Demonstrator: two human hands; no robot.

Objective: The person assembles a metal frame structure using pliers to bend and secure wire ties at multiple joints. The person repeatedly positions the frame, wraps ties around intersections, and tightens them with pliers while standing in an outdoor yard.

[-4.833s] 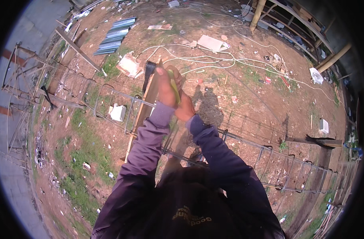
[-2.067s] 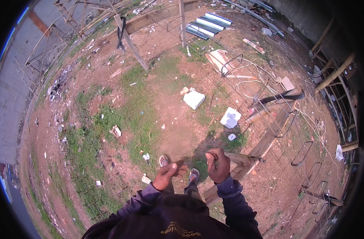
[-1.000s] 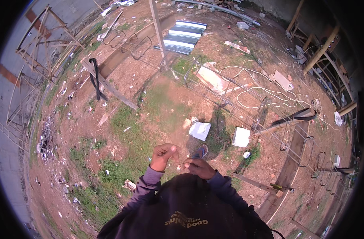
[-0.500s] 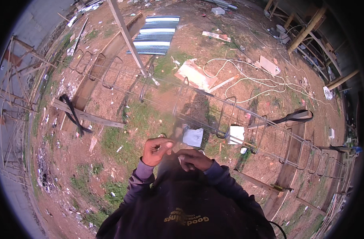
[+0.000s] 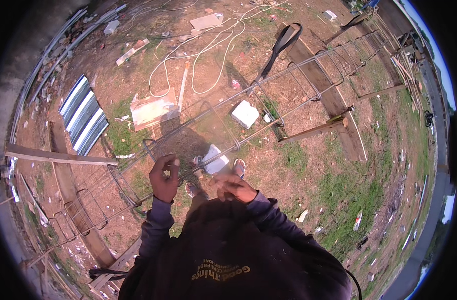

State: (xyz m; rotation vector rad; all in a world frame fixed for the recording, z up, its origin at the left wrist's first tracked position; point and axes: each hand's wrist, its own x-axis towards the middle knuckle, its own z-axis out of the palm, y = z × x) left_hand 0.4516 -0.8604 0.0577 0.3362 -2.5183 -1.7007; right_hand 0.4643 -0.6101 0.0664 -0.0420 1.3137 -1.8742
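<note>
Gripping rebar cage (image 5: pixel 228 120) nr white block (image 5: pixel 245 113).

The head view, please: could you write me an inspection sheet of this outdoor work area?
Surface: bare reddish ground with grass patches.
Job's things: long rebar cage lying across wooden planks.
Clutter: white blocks, clear plastic sheet, corrugated metal sheets, scattered litter.
Hands: left hand closed on a cage bar; right hand blurred at the cage, grip unclear.
Cables: white cord looped on the ground; black strap over the cage.
Surroundings: more rebar frames at the far left; road at the right edge.
</note>
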